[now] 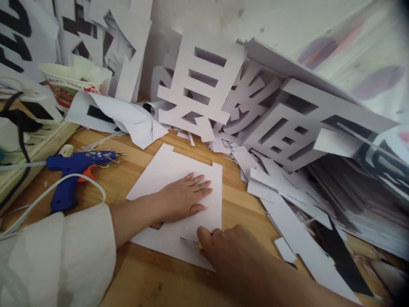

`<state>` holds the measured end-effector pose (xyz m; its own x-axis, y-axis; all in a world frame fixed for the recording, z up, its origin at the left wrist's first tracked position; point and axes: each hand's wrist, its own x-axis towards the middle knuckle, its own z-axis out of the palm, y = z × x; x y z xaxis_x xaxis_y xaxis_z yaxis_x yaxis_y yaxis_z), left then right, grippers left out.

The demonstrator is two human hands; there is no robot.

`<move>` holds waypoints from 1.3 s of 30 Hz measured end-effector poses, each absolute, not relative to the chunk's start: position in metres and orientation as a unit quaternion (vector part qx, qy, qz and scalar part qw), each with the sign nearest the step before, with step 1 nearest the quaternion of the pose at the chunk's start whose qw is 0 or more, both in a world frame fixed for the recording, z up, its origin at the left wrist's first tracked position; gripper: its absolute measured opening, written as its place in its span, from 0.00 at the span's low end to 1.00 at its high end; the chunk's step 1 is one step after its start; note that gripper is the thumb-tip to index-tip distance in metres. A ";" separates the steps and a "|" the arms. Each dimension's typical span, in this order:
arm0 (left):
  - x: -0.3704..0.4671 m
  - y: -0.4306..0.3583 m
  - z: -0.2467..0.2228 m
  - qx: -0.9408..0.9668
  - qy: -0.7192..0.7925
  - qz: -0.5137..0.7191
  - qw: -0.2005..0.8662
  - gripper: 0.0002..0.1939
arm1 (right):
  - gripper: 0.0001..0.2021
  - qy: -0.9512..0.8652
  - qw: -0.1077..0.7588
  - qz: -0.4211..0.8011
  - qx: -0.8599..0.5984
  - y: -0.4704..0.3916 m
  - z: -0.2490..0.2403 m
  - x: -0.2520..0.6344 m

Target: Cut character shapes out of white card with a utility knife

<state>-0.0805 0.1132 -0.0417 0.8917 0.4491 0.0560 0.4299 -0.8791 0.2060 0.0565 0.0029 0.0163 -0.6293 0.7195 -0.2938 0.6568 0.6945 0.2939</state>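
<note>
Left hand (183,198): laid flat on the white board, palm down, fingers stretched out and holding nothing.
Right hand (238,251): closed around a small knife (192,241), a bit of yellow showing by the thumb; the thin blade lies over the board's near part, pointing left.
White board (166,170): on the wooden table (143,277), under the left hand, with notched corners along its far edge.
Glue gun (67,170): blue with an orange trigger, on its side left of the board.
Paper bowl (60,85): behind the glue gun, crumpled white stuff inside.
Cut-out characters (204,64): propped up beyond the board.
Scraps (287,217): strewn to the right.
</note>
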 end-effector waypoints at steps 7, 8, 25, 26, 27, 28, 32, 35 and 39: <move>-0.081 0.114 -0.040 0.969 0.225 0.036 0.096 0.27 | 0.06 0.876 0.243 0.048 0.414 -0.001 0.015 0.080; -0.081 0.114 -0.040 0.969 0.225 0.037 0.095 0.27 | 0.06 0.870 0.246 0.044 0.424 -0.003 0.014 0.087; -0.081 0.112 -0.037 0.964 0.247 0.031 0.094 0.26 | 0.05 0.787 0.172 -0.060 0.589 -0.054 0.009 0.173; -0.082 0.112 -0.037 0.964 0.248 0.030 0.097 0.26 | 0.05 0.781 0.158 -0.068 0.600 -0.054 0.009 0.172; -0.083 0.112 -0.036 0.963 0.249 0.030 0.098 0.26 | 0.05 0.775 0.148 -0.076 0.610 -0.053 0.008 0.169; -0.084 0.112 -0.036 0.962 0.254 0.031 0.098 0.26 | 0.05 0.769 0.144 -0.085 0.617 -0.051 0.008 0.165; -0.086 0.115 -0.036 0.944 0.315 0.040 0.086 0.25 | 0.07 0.732 0.146 -0.110 0.656 -0.039 0.003 0.147; -0.086 0.119 -0.037 0.930 0.354 0.039 0.084 0.24 | 0.09 0.719 0.123 -0.119 0.673 -0.030 0.001 0.135; -0.088 0.124 -0.038 0.932 0.347 0.040 0.099 0.24 | 0.06 0.716 0.094 -0.129 0.679 -0.018 0.002 0.125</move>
<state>-0.0878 0.1235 -0.0380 0.7558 0.6547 0.0048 0.6390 -0.7393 0.2123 0.1248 -0.0175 0.0018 -0.0597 0.9491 -0.3092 0.9974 0.0441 -0.0570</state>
